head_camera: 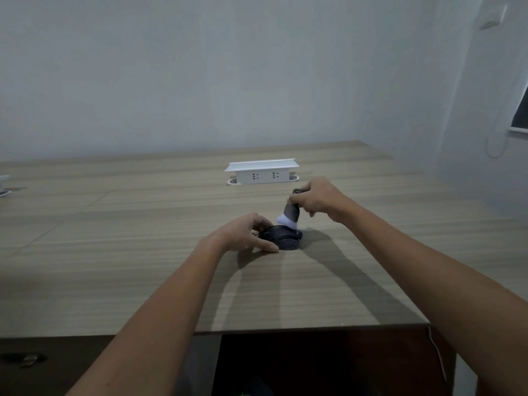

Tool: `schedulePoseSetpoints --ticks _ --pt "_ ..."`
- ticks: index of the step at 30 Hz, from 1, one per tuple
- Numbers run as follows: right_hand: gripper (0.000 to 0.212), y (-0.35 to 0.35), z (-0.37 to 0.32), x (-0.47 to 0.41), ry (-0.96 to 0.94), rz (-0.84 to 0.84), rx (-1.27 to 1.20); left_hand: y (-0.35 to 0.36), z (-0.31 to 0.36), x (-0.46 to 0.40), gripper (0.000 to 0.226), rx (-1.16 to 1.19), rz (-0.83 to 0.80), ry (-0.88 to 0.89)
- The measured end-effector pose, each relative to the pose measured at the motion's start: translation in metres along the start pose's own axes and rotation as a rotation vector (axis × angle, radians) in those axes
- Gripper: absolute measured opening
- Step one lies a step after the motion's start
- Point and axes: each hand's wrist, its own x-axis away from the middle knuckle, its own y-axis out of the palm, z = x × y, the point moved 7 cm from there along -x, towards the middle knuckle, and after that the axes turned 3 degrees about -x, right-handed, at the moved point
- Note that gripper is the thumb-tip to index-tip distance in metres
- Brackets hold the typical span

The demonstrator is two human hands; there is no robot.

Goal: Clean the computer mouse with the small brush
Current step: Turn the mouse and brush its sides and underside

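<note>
Two hands are at work here, both stretched out over the tabletop (143,224). Right hand (320,200) is closed around the dark handle of the small brush (291,214), held close to upright, white bristles pointing down and touching the far top of the computer mouse (281,238). So the mouse sits directly below and slightly nearer than that hand. Left hand (243,234) cups the mouse's left side, fingers curled loosely against it, pinning it flat on the wood. Its long axis looks to run left to right, though that's hard to call. Strokes along the shell look like the next job. Beyond, a white socket box (261,172) stands well apart.
</note>
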Motion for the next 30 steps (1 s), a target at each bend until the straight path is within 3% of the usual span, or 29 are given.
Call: schedulePoseSetpoints --ticks 5,9,14,18,20,24,27,30 --pt "0.013 -0.009 -0.001 -0.001 0.048 -0.001 0.173 0.001 0.002 0.001 0.075 -0.013 -0.006 -0.003" --pt "0.020 -0.004 -0.005 0.001 0.042 -0.045 -0.001 0.000 -0.001 -0.001 0.073 -0.011 -0.002 -0.001" --pt "0.011 -0.012 0.003 0.000 0.106 -0.021 0.160 0.001 0.002 0.001 0.068 -0.009 0.009 0.017" --pt "0.019 -0.006 -0.001 0.001 0.119 -0.052 0.004 0.002 -0.001 -0.001 0.070 -0.022 0.013 0.007" --pt "0.023 -0.001 0.005 0.003 0.150 -0.070 0.014 0.001 0.001 0.000 0.072 -0.036 0.016 0.013" --pt "0.010 -0.016 0.010 -0.003 0.162 -0.005 0.078 0.002 0.001 -0.001 0.073 -0.025 0.017 0.008" --pt "0.021 -0.009 0.008 -0.004 0.178 -0.041 -0.061 0.002 -0.001 -0.002 0.076 -0.031 0.027 0.007" --pt "0.023 -0.003 0.014 -0.004 0.215 -0.071 0.003 0.002 0.002 0.000 0.072 -0.030 0.031 0.013"
